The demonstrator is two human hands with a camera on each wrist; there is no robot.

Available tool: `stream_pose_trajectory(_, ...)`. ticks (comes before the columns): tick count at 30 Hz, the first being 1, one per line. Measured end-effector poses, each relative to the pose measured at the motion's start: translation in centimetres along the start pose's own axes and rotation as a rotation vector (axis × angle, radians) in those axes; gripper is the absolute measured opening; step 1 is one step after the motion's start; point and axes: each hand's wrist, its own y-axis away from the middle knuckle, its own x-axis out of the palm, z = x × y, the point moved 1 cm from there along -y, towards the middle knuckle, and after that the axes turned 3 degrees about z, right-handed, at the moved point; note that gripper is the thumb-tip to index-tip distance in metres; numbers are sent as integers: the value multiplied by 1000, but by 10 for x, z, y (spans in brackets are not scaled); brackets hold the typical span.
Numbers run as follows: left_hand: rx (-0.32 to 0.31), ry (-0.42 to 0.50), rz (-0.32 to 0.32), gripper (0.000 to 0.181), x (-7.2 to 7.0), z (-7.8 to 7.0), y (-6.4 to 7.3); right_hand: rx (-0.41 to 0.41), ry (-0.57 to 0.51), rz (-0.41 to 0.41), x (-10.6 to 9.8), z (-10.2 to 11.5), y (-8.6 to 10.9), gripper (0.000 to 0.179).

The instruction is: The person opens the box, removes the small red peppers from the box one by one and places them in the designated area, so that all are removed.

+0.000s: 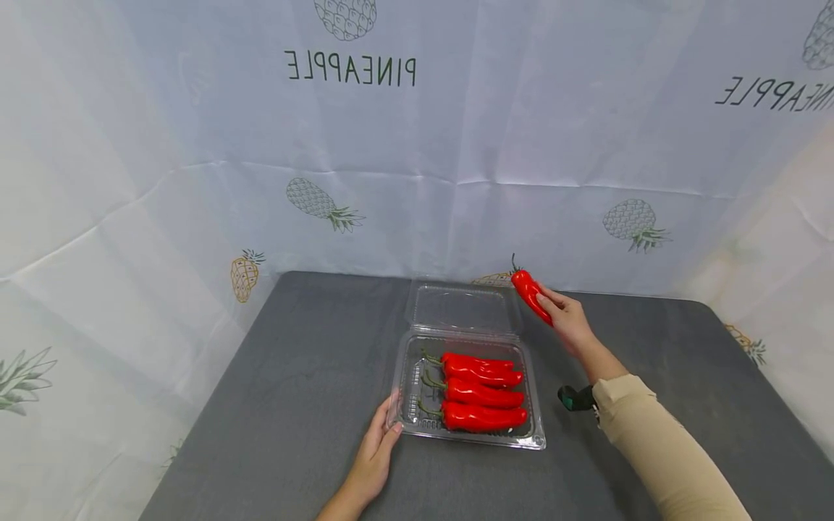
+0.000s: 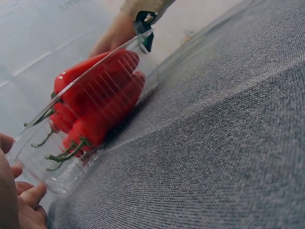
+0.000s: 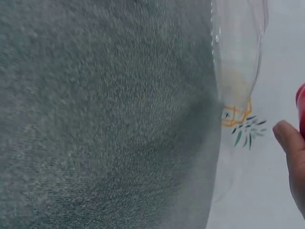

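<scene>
A clear plastic clamshell box (image 1: 456,435) lies on the dark table with its lid (image 1: 465,307) folded back behind it. Several red peppers (image 1: 482,417) with green stems lie side by side inside, stems to the left. My left hand (image 1: 376,450) grips the box's front left corner, thumb on the near side. The left wrist view shows the peppers (image 2: 107,102) through the clear wall, stacked against each other. Raised above the table, right of the lid, my right hand (image 1: 570,322) holds another red pepper (image 1: 531,295), its stem pointing up. Only an edge of that pepper (image 3: 301,107) enters the right wrist view.
A grey cloth-covered table (image 1: 306,376) stretches to both sides of the box. Behind it hangs a pale curtain (image 1: 404,224) printed with pineapples. A small dark green and black object (image 1: 575,398) shows beside the right sleeve.
</scene>
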Motion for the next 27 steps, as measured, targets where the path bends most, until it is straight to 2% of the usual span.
stream_pose_trajectory(6, 2, 7, 3, 44, 0, 0, 0, 24, -38, -110, -4, -8, -12, 56)
stream_pose_trajectory(11, -13, 5, 7, 44, 0, -1, 1, 58, -27, -164, -6, -14, -19, 54)
stream_pose_trajectory(20, -8, 5, 10, 44, 0, -2, 1, 110, 72, -202, -6, -27, -26, 49)
stream_pose_trajectory(27, 25, 9, 10, 43, 0, -1, 0, 143, 197, -173, 1, -31, -28, 48)
